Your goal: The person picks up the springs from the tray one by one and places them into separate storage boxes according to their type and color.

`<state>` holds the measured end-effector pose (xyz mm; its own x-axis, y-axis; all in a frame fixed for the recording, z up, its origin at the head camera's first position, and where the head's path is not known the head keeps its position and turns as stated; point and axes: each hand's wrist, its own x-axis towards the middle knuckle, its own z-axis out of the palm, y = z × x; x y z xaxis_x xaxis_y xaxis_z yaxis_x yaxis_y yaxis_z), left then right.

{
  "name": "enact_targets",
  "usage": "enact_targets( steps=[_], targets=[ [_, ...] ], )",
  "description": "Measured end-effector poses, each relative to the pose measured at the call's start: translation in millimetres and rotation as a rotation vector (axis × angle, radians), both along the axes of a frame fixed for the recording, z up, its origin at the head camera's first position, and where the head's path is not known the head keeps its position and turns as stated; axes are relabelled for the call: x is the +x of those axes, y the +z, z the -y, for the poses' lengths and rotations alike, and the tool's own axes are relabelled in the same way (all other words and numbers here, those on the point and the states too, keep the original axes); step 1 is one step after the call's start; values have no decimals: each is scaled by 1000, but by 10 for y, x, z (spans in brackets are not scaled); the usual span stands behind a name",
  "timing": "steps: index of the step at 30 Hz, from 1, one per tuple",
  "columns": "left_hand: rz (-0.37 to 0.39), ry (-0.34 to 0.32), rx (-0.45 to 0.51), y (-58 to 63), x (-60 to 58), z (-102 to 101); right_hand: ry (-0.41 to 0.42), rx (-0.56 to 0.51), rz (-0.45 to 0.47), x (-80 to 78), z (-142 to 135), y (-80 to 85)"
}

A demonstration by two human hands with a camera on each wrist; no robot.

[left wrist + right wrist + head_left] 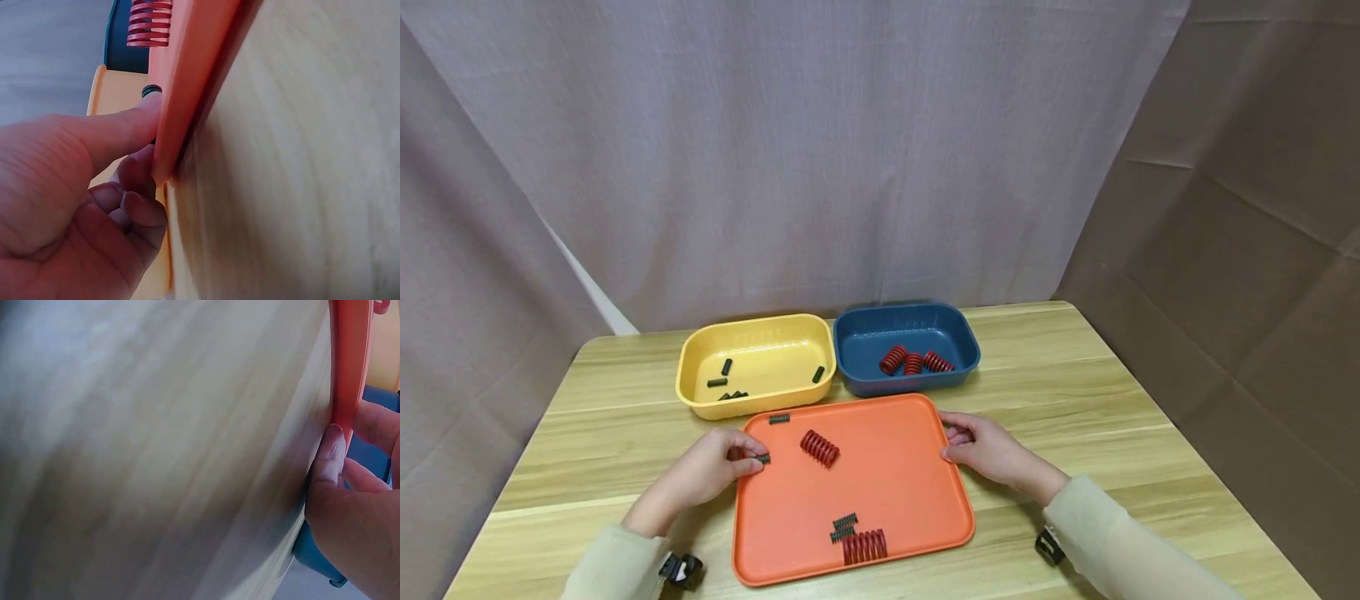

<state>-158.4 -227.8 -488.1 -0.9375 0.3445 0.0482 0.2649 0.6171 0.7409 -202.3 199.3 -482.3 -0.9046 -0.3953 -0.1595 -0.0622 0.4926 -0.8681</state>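
Observation:
At the left rim of an orange tray (910,492), my left hand (709,468) pinches a small dark green spring (764,458) between thumb and finger. Only the spring's end (151,90) shows past the thumb in the left wrist view. My right hand (988,450) grips the tray's right rim, thumb and fingers on either side of the edge. On the tray lie a red spring (819,448) near the upper left and another red spring (865,547) at the front edge. Small green springs (844,522) lie beside the front one, and one green spring (779,418) is at the back-left corner.
Behind the tray stands a yellow bin (760,410) with several small dark springs (717,382). Right beside it, a blue bin (902,387) holds three red springs (913,363). Everything rests on a wooden table (1075,400), with grey curtain (850,167) behind.

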Motion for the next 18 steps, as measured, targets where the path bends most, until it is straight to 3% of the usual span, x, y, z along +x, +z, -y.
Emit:
enact_targets(
  steps=[7,18],
  targets=[
    [7,70,18,81,49,-12,-21,43,3,1,2,-17],
    [-71,160,40,202,109,-119,-36,54,15,16,16,0]
  ],
)
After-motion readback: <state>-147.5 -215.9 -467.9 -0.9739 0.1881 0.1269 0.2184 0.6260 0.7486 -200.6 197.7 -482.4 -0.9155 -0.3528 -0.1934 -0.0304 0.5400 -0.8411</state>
